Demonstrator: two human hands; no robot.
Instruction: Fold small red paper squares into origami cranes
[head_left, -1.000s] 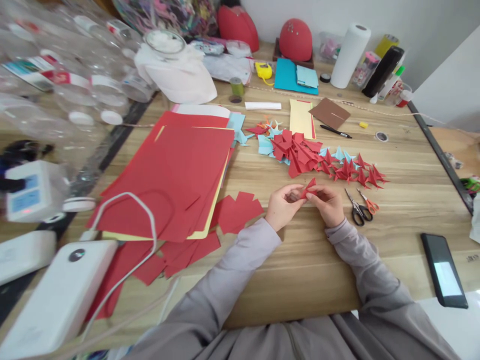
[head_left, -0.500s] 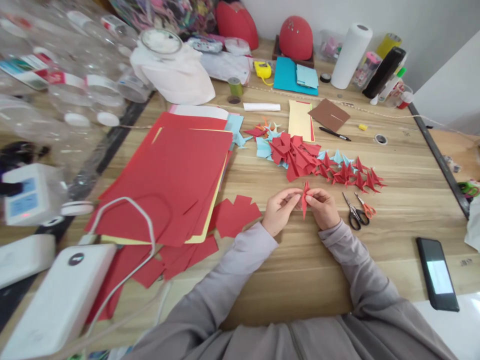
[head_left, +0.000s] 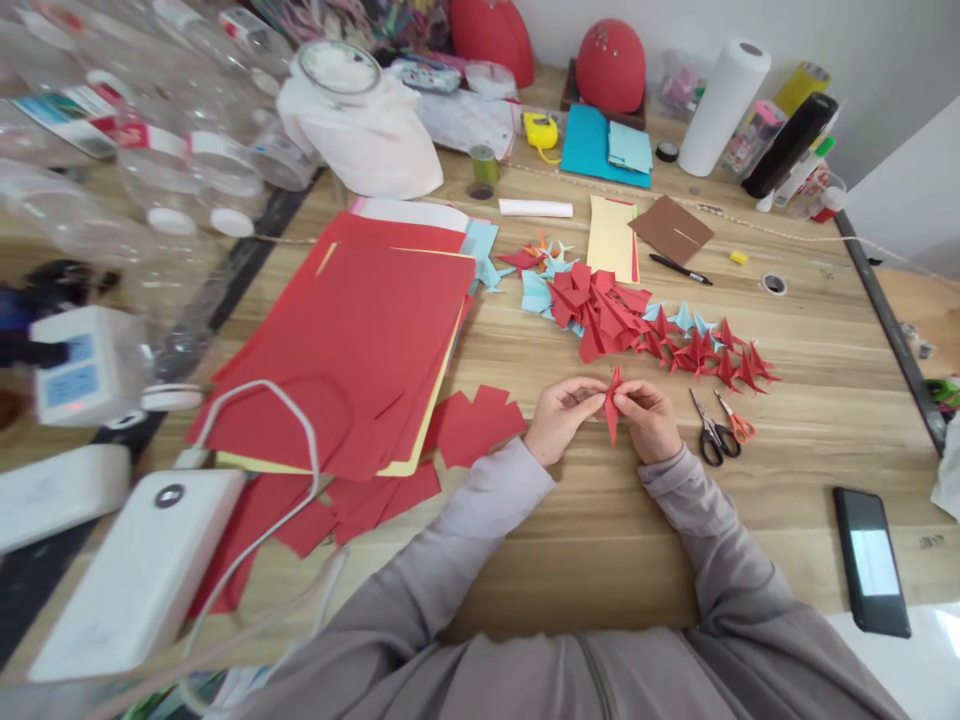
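A narrow, pointed piece of folded red paper (head_left: 613,410) stands upright between my hands. My left hand (head_left: 561,415) pinches its left side, fingers closed, and my right hand (head_left: 651,418) pinches its right side with thumb and fingers. Just beyond my hands lies a heap of folded red pieces (head_left: 596,305), with pointed red pieces (head_left: 697,350) and light blue ones (head_left: 684,318) trailing off to the right. Black-handled scissors (head_left: 716,440) and small orange-handled scissors (head_left: 739,425) rest on the table right of my right hand.
Large red sheets (head_left: 360,350) and cut red pieces (head_left: 476,425) cover the left side. A white power bank (head_left: 142,575) with a cable is at the lower left, a phone (head_left: 871,562) at the right. Plastic bottles (head_left: 150,160) crowd the far left.
The camera view has shifted slightly, so the table's items appear a little to the right. Both hands keep their pinch on the red paper, with little visible change.
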